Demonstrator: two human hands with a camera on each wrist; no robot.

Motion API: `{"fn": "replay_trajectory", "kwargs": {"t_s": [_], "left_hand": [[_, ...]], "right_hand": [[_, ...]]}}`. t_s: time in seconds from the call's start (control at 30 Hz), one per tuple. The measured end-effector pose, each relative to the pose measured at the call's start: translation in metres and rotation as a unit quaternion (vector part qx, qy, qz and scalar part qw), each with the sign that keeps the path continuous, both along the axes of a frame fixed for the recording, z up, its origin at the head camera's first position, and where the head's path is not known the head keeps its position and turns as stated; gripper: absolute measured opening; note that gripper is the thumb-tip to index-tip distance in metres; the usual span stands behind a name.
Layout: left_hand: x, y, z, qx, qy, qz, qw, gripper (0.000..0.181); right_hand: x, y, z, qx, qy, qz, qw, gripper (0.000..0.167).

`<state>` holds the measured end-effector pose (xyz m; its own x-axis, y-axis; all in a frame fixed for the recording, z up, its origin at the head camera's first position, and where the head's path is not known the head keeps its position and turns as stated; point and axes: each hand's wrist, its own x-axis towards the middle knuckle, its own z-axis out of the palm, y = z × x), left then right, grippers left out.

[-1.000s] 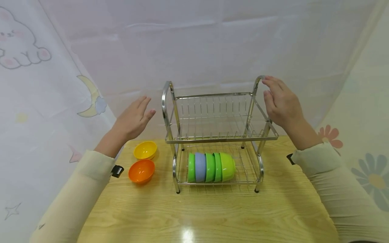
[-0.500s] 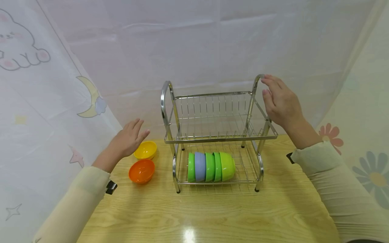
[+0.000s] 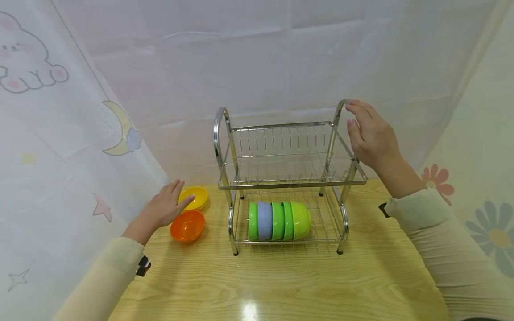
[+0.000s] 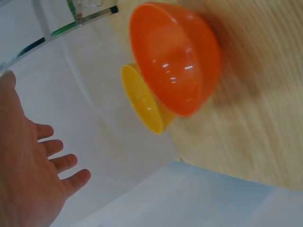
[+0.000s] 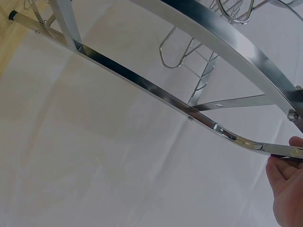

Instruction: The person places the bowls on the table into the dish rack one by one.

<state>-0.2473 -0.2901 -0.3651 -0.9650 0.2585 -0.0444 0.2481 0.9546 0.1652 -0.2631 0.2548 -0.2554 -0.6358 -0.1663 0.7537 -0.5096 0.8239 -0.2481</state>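
A two-tier metal dish rack (image 3: 293,184) stands on the table. Its lower shelf holds a row of bowls on edge: several green ones (image 3: 278,221), a blue-grey one (image 3: 264,220) and a yellow-green one (image 3: 300,220). My right hand (image 3: 375,138) grips the rack's right handle, the bar (image 5: 251,144) running between thumb and fingers in the right wrist view. Left of the rack my left hand (image 3: 163,207), fingers spread and holding nothing, hovers beside a yellow bowl (image 3: 196,196) and an orange bowl (image 3: 187,226). In the left wrist view it appears apart from both bowls.
The rack's upper shelf (image 3: 281,156) has upright wire dividers. Pale printed sheets (image 3: 257,58) hang behind and at both sides. Bare wood shows on the table (image 3: 281,285) in front of the rack.
My left hand has moved down from beside the rack's upper tier to the yellow and orange bowls. The right hand stays on the rack handle, and the bowls have not moved.
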Motion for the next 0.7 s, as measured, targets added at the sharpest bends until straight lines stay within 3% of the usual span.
{"fn": "replay_trajectory", "kwargs": {"t_s": [0.3, 0.53, 0.7], "left_hand": [[0.003, -0.008, -0.032, 0.000, 0.004, -0.004, 1.0000, 0.097], [0.011, -0.014, -0.052, 0.000, -0.025, 0.010, 0.9997, 0.103], [0.016, -0.015, -0.072, 0.006, -0.032, 0.017, 0.9993, 0.105]], "right_hand": [[0.001, 0.002, -0.001, 0.001, 0.002, -0.003, 1.0000, 0.045], [0.002, 0.001, -0.001, 0.000, -0.001, -0.003, 1.0000, 0.045], [0.001, 0.001, -0.001, 0.001, 0.002, -0.005, 1.0000, 0.044]]}}
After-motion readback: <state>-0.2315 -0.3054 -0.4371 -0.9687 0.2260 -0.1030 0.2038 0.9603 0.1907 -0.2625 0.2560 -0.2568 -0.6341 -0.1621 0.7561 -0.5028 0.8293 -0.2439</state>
